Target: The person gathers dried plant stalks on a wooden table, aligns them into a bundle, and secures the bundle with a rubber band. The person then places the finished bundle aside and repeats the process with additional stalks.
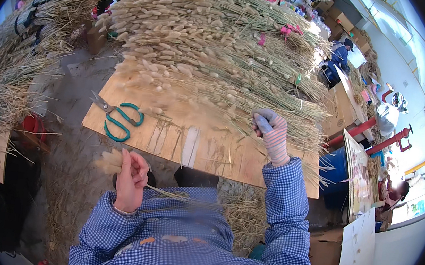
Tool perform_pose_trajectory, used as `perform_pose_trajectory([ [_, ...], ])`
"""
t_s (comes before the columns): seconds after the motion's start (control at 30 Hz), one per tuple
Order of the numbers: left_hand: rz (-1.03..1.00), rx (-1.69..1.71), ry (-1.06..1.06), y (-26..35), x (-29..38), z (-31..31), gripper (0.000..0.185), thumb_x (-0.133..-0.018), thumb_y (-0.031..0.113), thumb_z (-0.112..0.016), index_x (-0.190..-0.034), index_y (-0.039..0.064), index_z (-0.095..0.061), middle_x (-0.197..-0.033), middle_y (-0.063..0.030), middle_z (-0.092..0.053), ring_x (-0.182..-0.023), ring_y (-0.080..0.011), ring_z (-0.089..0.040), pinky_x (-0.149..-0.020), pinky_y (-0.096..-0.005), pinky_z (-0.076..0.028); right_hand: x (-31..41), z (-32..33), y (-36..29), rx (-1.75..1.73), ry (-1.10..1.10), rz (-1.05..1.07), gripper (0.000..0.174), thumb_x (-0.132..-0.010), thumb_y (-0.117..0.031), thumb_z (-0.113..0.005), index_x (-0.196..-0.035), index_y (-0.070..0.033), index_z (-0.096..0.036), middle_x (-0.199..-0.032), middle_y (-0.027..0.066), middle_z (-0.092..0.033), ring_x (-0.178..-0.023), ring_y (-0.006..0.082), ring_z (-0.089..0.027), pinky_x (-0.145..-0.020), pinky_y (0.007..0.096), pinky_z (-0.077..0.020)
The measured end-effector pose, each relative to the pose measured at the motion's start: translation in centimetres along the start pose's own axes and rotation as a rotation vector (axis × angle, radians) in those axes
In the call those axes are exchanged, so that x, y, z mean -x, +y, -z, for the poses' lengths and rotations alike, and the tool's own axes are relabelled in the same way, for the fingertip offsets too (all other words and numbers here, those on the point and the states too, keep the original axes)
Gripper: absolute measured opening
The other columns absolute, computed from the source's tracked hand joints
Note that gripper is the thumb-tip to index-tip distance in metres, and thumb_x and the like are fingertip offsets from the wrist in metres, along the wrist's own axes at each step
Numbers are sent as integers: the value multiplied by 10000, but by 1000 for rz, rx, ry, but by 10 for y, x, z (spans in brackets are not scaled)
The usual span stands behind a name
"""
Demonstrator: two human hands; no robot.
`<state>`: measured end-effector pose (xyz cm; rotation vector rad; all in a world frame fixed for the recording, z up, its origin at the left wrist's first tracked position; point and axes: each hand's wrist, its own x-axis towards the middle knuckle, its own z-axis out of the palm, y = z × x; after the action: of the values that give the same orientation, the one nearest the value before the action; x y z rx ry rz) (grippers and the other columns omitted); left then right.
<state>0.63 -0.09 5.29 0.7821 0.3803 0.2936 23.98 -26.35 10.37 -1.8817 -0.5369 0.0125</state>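
My bare left hand (132,178) holds a small bunch of dried bunny-tail grass (110,161). Its fluffy heads point left and the thin stems trail right across my checked apron. My right hand (269,132), in a striped fingerless-style glove, is closed at the near edge of a large heap of the same grass (206,42). Thin stems run into its fingers; motion blur hides how many. Beneath the heap is a wooden board (211,148). Scissors with teal handles (123,121) lie at the board's left end, blades slightly apart, pointing up-left.
Another pile of dried grass (21,62) stands on the left. Loose straw (244,217) covers the floor below the board. To the right are a blue barrel (333,170), cardboard boxes (339,111) and red pipes (390,141). A person in dark blue (341,55) sits farther back.
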Motion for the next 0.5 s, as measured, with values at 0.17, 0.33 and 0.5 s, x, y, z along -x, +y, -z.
perform_pose_trajectory([
  [0.17, 15, -35, -52, -4, -4, -4, 465, -1031, 409, -284, -988, 38, -561, -603, 53, -338, -486, -22, -223, -407, -175, -192, 19, -6, -29, -227, 201, 64, 185, -913, -144, -583, -939, 28, -649, -655, 19, -594, -539, 64, -533, -462, 180, -388],
  [0.33, 26, -42, -95, -3, -12, -8, 444, -1027, 372, -332, -1192, 15, -538, -655, 63, -363, -504, -6, -228, -416, -164, -188, 28, -35, -28, 82, -10, 131, 151, -881, -85, -596, -957, 30, -658, -659, 46, -609, -560, 80, -560, -522, 224, -454],
  [0.5, 73, 30, -121, -5, -14, -5, 410, -1024, 287, -370, -1324, 19, -451, -700, 66, -354, -553, -5, -251, -450, -148, -213, 58, -65, -3, 199, -198, 106, 151, -883, -60, -581, -970, 39, -654, -705, 73, -642, -606, 102, -598, -553, 238, -477],
])
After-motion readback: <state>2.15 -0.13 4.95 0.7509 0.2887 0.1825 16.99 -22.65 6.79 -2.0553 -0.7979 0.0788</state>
